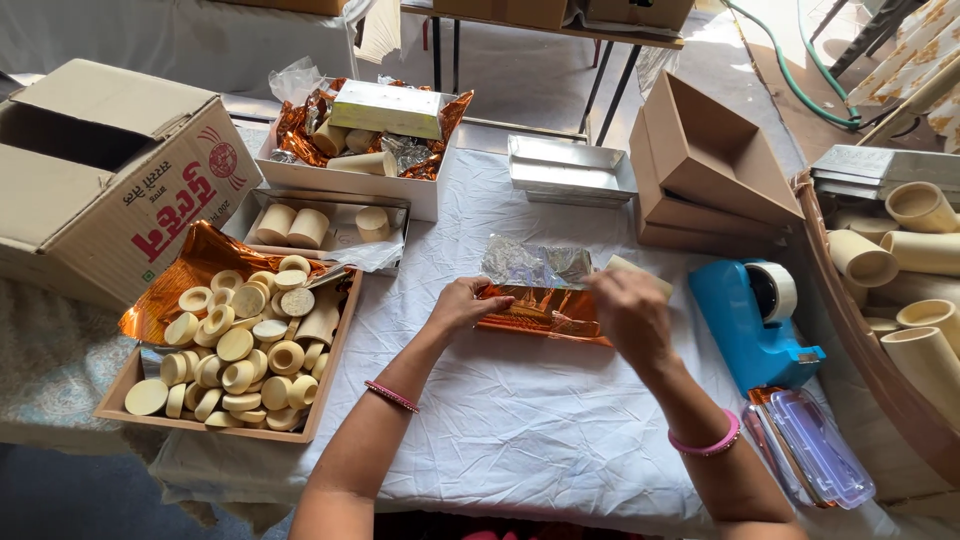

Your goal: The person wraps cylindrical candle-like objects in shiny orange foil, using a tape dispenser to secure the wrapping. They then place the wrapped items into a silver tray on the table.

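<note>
My left hand (458, 302) presses on the left end of a small flat box wrapped in shiny copper foil (540, 312), which lies on the white cloth. My right hand (628, 308) is at the box's right end, fingers pinched on the foil, with a pale cylinder end showing just behind it. The silver inner side of the foil (535, 262) stands up crumpled behind the box. Both wrists wear pink bangles.
A shallow cardboard tray of several cream discs and rolls (235, 345) sits left. Behind it are a white box of cylinders (325, 228) and a foil-filled box (365, 135). A blue tape dispenser (750, 320) stands right, near brown open boxes (700, 160), silver trays (570, 170), and a basket of tubes (900, 270).
</note>
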